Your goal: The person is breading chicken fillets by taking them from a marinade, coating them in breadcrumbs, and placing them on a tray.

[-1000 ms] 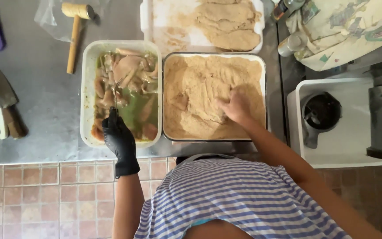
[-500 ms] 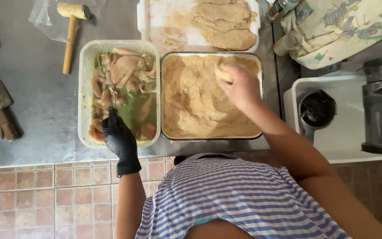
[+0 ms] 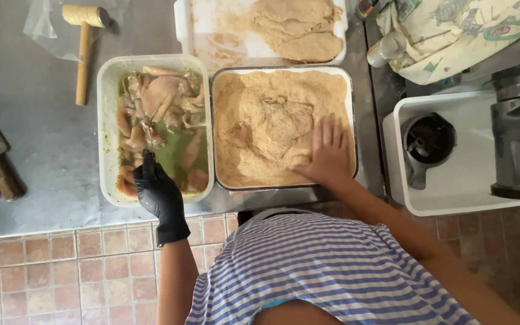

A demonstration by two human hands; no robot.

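Landmark: breadcrumb tray [image 3: 347, 120], a rectangular metal pan filled with tan crumbs, on the steel counter [image 3: 43, 150].

Right hand [image 3: 326, 157], bare: laid flat, fingers spread and extended, palm down on the crumbs at the tray's near right corner. It grasps nothing; it presses beside a breaded cutlet [image 3: 278, 123], which lies just left of the fingertips, near the tray's centre.

Cutlet: flat, irregular outline, wholly coated in crumbs, same tan as the bed around it; edges visible only as low ridges.

Left hand [image 3: 159, 191], in a black glove: left of the tray, at the near end of a white marinade tub [image 3: 105, 120]. Fingers curled closed around a thin metal utensil [image 3: 149, 135], likely a fork, whose tip reaches into the tub. The tub touches the tray's left side and holds pale raw meat pieces [image 3: 160, 96] in greenish liquid.

Beyond the tray: white board [image 3: 212, 24] with finished breaded cutlets [image 3: 302, 27]. Far left of the tray: wooden mallet [image 3: 83, 48].
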